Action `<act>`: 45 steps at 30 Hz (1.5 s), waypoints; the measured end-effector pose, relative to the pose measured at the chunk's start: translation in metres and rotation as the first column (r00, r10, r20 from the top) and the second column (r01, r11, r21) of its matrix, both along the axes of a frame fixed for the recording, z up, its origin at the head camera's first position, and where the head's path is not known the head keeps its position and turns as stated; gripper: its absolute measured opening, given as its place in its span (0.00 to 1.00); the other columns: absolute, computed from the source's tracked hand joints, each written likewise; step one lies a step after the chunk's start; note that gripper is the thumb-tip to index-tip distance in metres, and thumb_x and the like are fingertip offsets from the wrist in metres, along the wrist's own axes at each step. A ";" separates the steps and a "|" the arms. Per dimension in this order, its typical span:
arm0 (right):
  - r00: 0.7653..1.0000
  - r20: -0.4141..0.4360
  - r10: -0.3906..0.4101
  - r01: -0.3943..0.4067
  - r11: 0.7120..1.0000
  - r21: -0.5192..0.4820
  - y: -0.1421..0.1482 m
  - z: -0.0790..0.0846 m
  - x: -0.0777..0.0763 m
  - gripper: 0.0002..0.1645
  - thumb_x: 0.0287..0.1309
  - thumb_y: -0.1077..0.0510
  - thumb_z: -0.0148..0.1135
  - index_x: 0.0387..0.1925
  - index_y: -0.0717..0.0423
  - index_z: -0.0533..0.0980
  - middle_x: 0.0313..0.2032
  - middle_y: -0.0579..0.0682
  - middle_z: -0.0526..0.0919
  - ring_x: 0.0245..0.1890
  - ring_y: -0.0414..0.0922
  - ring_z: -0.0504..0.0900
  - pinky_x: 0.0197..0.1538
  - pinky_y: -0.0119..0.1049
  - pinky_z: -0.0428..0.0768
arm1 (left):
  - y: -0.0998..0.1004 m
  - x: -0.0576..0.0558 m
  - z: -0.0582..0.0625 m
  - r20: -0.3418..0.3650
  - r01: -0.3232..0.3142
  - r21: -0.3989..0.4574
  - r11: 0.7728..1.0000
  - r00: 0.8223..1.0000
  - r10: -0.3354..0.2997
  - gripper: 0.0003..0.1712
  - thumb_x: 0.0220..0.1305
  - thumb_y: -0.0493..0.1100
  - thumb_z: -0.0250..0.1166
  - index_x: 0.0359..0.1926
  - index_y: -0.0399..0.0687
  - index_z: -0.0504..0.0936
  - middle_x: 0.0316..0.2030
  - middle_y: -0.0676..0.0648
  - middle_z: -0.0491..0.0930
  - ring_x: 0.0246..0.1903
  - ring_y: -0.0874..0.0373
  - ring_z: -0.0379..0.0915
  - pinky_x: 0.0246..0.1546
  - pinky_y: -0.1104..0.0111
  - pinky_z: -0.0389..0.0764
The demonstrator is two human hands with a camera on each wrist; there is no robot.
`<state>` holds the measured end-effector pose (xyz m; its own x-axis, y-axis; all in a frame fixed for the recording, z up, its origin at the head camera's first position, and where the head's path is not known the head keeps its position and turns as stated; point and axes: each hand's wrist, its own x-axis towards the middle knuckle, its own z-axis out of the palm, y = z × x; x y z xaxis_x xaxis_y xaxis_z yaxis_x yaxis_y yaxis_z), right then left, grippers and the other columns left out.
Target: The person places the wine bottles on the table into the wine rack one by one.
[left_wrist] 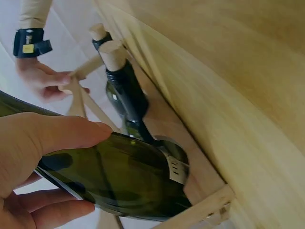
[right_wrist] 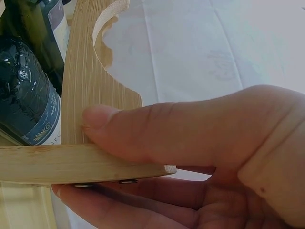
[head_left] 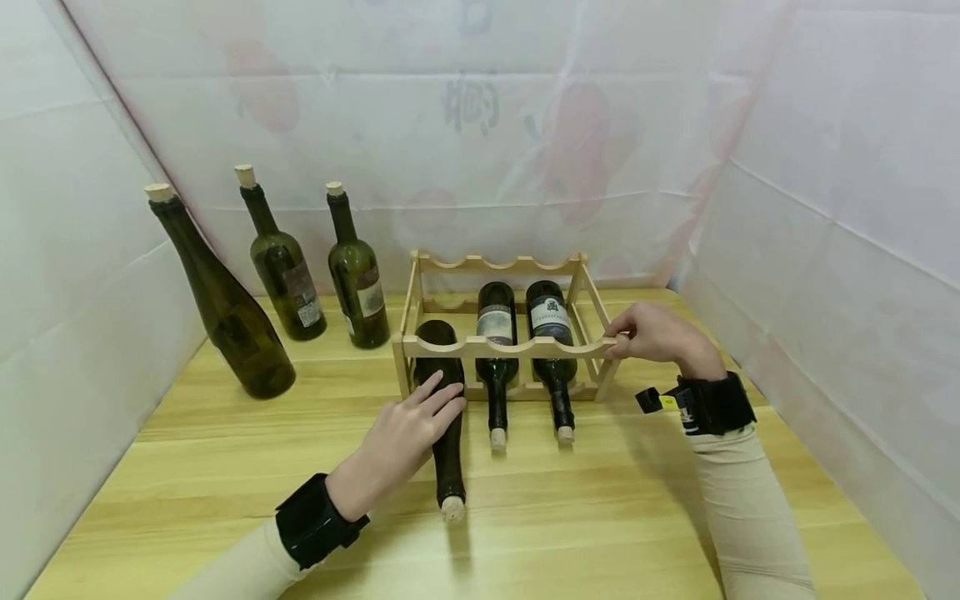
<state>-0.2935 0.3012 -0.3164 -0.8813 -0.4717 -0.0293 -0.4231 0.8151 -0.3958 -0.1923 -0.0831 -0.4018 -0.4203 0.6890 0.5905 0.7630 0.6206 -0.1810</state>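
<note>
A small wooden wine rack [head_left: 510, 346] stands on the table. In its lower tier lie two labelled wine bottles [head_left: 494, 323] [head_left: 551, 321], their corked necks toward me. At the rack's left bay, my left hand [head_left: 401, 442] grips a dark green bottle [head_left: 448, 462] by its body, neck pointing toward me. Thumb and fingers wrap opposite sides of this bottle [left_wrist: 128, 171] in the left wrist view. My right hand [head_left: 656, 337] pinches the rack's front right upper corner, thumb on the scalloped rail [right_wrist: 78, 86] and fingers beneath.
Three corked bottles stand upright to the left of the rack: a tall slim one [head_left: 240, 333] and two shorter labelled ones [head_left: 288, 283] [head_left: 360, 292]. White cloth [head_left: 480, 150] hangs behind and along both sides of the wooden table [head_left: 562, 517].
</note>
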 end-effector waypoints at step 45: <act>0.999 0.018 -0.033 0.033 0.999 -0.009 0.001 -0.003 0.000 0.06 0.51 0.58 0.70 0.32 0.54 0.85 0.26 0.44 0.84 0.25 0.45 0.69 0.31 0.38 0.66 | 0.023 -0.023 0.021 0.485 -0.311 0.058 0.949 0.839 0.245 0.16 0.64 0.47 0.63 0.34 0.36 0.78 0.16 0.48 0.70 0.10 0.63 0.61 0.11 0.71 0.63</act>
